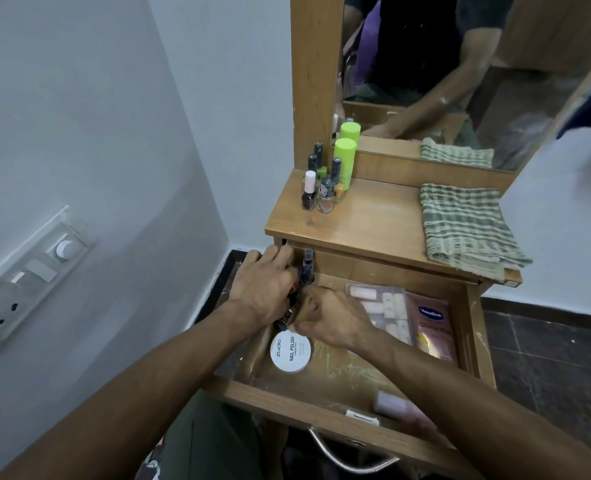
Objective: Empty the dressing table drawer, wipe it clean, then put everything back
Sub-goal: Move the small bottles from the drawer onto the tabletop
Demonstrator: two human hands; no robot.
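Observation:
The wooden drawer [325, 405] of the dressing table stands pulled open. Both hands reach into its far left corner. My left hand [264, 284] curls around small bottles there, with a red one showing under the fingers. A dark spray bottle [307, 268] stands upright just beside it. My right hand [332, 318] pinches a small item next to a dark bottle [283, 320]; what it pinches is hidden. A round white nail polish wipes tub [290, 349], a clear box of pale rollers [387, 306], a pink Vaseline sachet [432, 327] and a pale pink bottle [399, 407] lie in the drawer.
On the table top [366, 220] stand several nail polish bottles [325, 194] and a green cylinder [344, 161] at the back left. A folded green checked cloth [467, 226] lies at the right. A mirror [460, 64] rises behind. A switch panel [27, 275] is on the left wall.

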